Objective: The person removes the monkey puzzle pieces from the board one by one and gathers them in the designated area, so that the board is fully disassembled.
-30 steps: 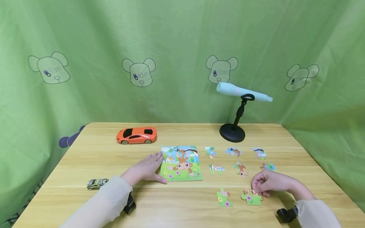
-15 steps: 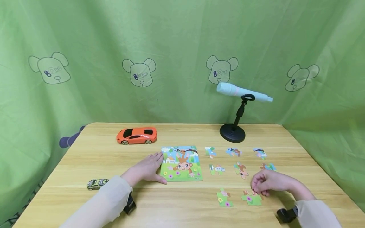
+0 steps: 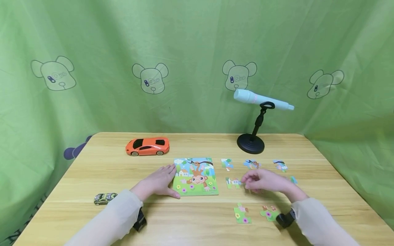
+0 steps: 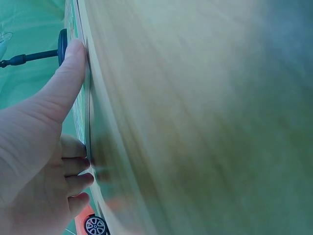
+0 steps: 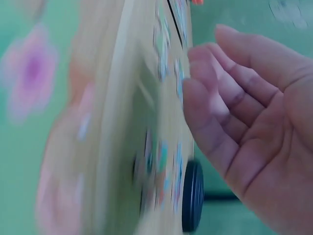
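My left hand (image 3: 158, 181) lies along the left edge of a square monkey picture board (image 3: 197, 189), its fingers touching the side and the thumb at the lower corner. In the left wrist view that thumb (image 4: 58, 88) stretches forward. Over the loose jigsaw pieces hovers my right hand (image 3: 266, 179), its fingers loosely bent. Its fingertips are just right of the house jigsaw piece (image 3: 231, 184), and it hides the monkey-face piece. The right wrist view shows nothing between the fingers (image 5: 208, 117). Two flower jigsaw pieces (image 3: 241, 216) lie nearer the front, one partly behind the wrist camera.
Several other jigsaw pieces, including a branch piece (image 3: 252, 164), lie in rows right of the board. An orange toy car (image 3: 147, 147) and a small patterned car (image 3: 105, 198) stand left. A light-blue microphone (image 3: 261, 99) on a black stand (image 3: 250, 143) is at the back.
My right hand has moved left and away from me, from the right-hand flower piece to beside the house piece. My left hand and the board have not moved.
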Demonstrator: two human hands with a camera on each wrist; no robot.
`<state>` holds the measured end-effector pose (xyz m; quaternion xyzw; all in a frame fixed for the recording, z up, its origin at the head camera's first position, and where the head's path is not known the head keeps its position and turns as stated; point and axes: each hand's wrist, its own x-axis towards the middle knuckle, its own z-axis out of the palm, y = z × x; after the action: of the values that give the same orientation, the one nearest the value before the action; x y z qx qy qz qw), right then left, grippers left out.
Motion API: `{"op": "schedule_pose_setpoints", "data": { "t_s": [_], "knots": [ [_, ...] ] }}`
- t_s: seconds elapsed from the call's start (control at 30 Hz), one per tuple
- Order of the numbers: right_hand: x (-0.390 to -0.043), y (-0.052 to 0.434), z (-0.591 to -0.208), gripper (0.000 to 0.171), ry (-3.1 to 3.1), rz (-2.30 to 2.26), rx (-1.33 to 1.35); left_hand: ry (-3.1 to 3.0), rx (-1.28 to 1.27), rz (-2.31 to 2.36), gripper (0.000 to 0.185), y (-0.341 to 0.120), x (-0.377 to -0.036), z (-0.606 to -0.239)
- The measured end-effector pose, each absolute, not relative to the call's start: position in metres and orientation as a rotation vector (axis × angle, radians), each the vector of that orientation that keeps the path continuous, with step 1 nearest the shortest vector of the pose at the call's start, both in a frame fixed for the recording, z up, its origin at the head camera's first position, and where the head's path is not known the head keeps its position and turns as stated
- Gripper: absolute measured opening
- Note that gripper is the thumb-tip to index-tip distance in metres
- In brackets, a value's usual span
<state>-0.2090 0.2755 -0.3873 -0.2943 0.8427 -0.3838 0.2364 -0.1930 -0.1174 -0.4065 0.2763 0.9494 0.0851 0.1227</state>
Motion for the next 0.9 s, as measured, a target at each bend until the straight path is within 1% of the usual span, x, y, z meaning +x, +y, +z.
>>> {"op": "schedule_pose_setpoints", "data": {
  "t_s": [0.2, 0.47, 0.67, 0.83, 0.9],
  "knots": [
    [-0.218, 0.231, -0.387, 0.019, 2.341, -1.037, -0.896, 2.77, 0.804, 0.254, 0.106, -0.117, -0.193, -0.405],
    [-0.223, 0.187, -0.39, 0.022, 2.352, -1.008, -0.954, 2.772, 0.805, 0.265, 0.106, -0.117, -0.192, -0.405],
    [-0.225, 0.167, -0.397, 0.024, 2.388, -0.944, -0.98, 2.772, 0.803, 0.26, 0.105, -0.117, -0.192, -0.405],
    [-0.224, 0.16, -0.399, 0.021, 2.451, -0.869, -0.996, 2.77, 0.804, 0.255, 0.105, -0.117, -0.192, -0.405],
    [-0.224, 0.159, -0.399, 0.023, 2.466, -0.848, -0.997, 2.771, 0.806, 0.251, 0.105, -0.117, -0.192, -0.405]
  ]
}}
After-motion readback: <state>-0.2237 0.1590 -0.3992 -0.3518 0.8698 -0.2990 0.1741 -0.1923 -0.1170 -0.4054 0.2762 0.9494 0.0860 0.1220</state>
